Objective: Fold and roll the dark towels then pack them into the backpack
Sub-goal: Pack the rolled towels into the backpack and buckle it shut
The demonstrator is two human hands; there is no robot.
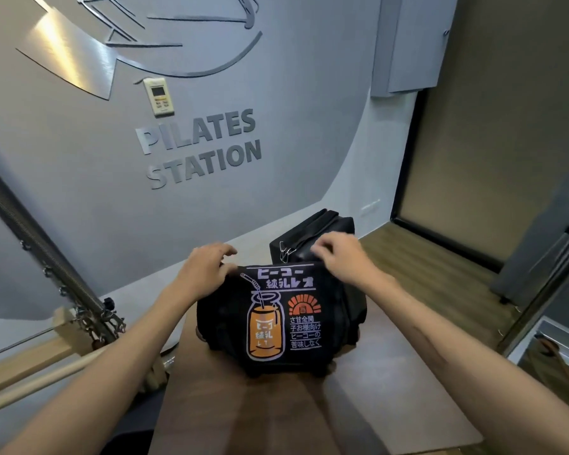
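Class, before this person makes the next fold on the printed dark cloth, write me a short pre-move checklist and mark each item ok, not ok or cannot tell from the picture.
1. Dark towel lies on the brown mat, print facing up: ok.
2. Left hand is on the cloth's far left corner: ok.
3. Right hand has a firm pinch on the far right edge: cannot tell; its fingers curl just above it.
4. Backpack stands within reach behind the cloth: ok.
5. Backpack is unzipped, ready for packing: cannot tell.
6. Cloth lies flat and smooth: not ok; its right side is bunched.
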